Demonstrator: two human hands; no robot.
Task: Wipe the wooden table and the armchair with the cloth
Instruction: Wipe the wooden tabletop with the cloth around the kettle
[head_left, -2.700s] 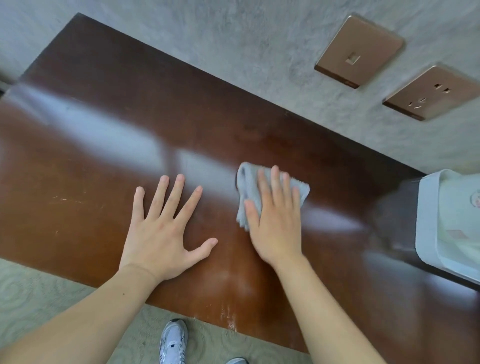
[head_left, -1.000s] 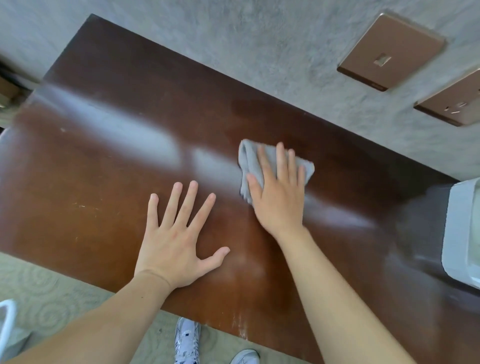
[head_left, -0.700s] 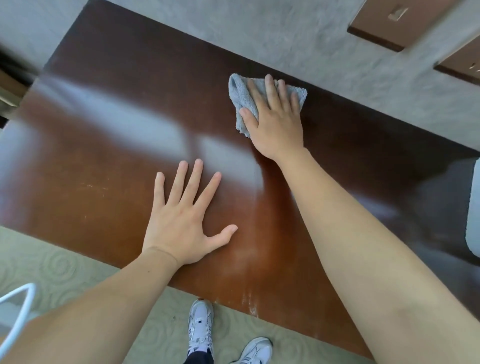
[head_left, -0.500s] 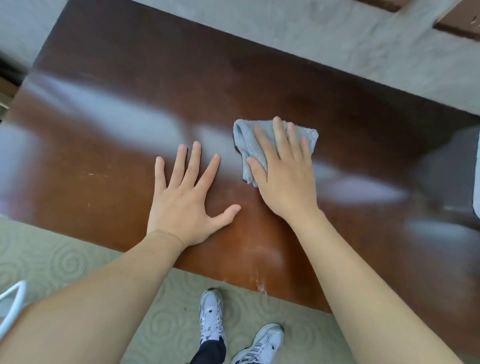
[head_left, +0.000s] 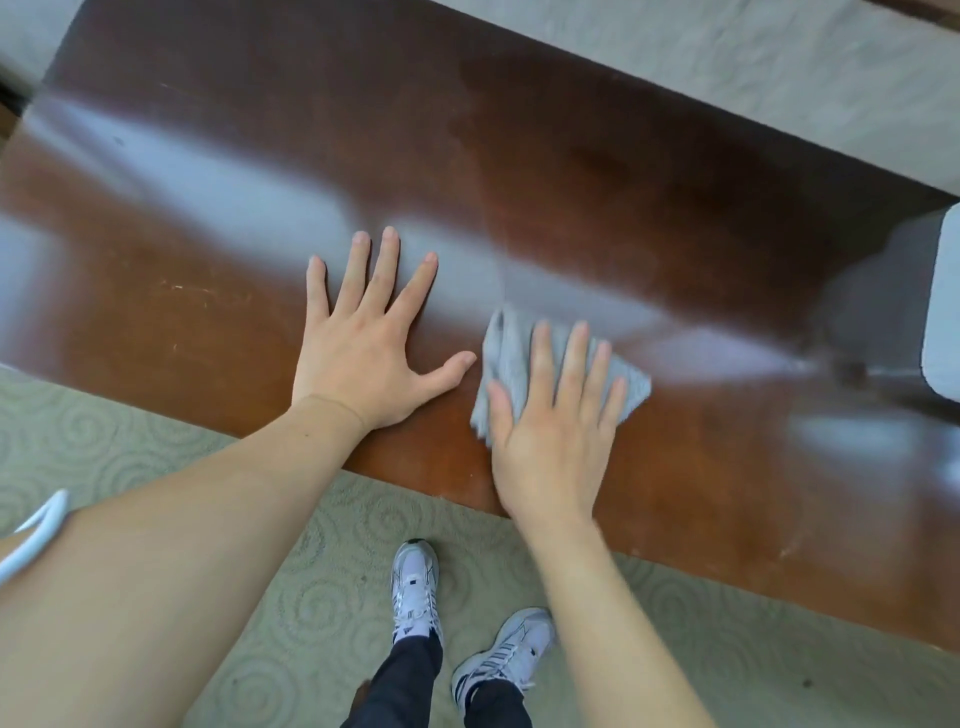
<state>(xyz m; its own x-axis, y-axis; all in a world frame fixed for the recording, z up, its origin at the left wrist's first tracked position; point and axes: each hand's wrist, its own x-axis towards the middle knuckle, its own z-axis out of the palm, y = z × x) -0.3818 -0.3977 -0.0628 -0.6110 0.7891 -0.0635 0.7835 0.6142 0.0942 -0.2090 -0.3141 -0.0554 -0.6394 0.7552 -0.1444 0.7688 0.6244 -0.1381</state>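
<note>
standing on swirl-pattern carpet (head_left: 291, 603) w/ white sneakers (head_left: 415, 587) just short of the counter (head_left: 597, 171) near edge. right hand (head_left: 553, 436) lies flat, fingers straight, pressing grey cloth (head_left: 511, 353) close to that edge; cloth partly hidden under palm. left hand (head_left: 366, 345) just beside it, splayed flat on bare wood. broad open wood beyond to wall (head_left: 727, 67). white object (head_left: 943, 306) cut off at right, blurry.
</note>
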